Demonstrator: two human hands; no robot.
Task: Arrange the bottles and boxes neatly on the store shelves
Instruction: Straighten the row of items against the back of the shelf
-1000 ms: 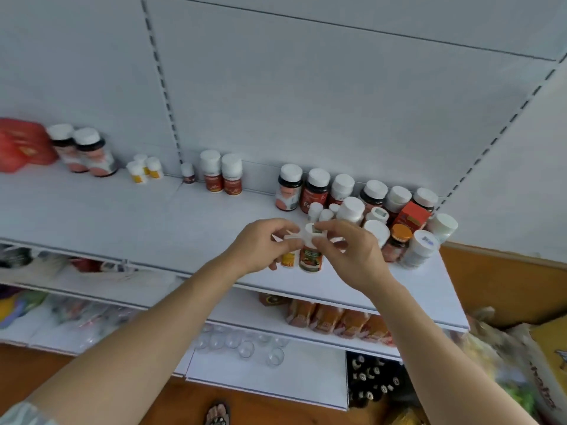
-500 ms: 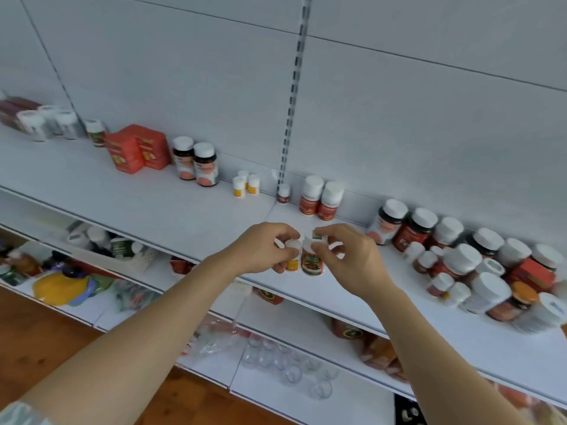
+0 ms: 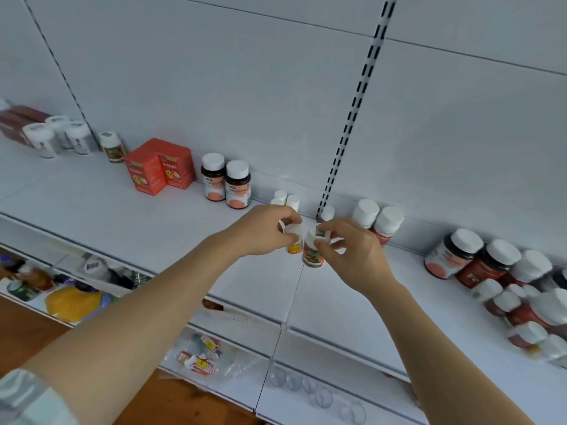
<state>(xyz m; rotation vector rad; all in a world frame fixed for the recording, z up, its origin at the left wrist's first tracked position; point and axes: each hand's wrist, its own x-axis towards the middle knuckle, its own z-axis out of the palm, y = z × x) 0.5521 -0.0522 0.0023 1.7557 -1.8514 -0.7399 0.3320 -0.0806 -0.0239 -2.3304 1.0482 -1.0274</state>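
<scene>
**Two small bottles in hand over mid shelf**

Left hand (image 3: 264, 230) has fingers curled round a small yellow-label bottle (image 3: 294, 240), gripping at the white cap. Right hand (image 3: 349, 250) pinches a slightly larger red-label bottle (image 3: 312, 251) by its cap and shoulder, thumb in front. The two bottles touch side by side, just above the white shelf (image 3: 122, 216) near its centre seam; can't tell whether the bases are on the board or a hair off it.

Handling, my read:
- Small rigid plastic, likely light. One-hand pinch is enough.
- Smooth caps and glossy labels look slippery. Cap-only grip lets the body swing; better to take hold lower, round the labelled body, when setting down.
- Narrow base, so it probably tips easily if nudged. Set straight down, release cleanly.
- Contents look like pills, so not fragile, but a drop would roll off the shelf edge.

Landing spots: matching small yellow bottles (image 3: 287, 199) stand at the back wall just behind the left hand; a pair of white-capped red bottles (image 3: 379, 219) sits just behind the right hand. Sliding each bottle back to its like kind looks the tidy move.

Right end cluster of bottles (image 3: 503, 289) is jumbled, several leaning, not yet sorted. Orange boxes (image 3: 159, 168) and two dark bottles (image 3: 227, 185) further left stand upright near the wall.
</scene>
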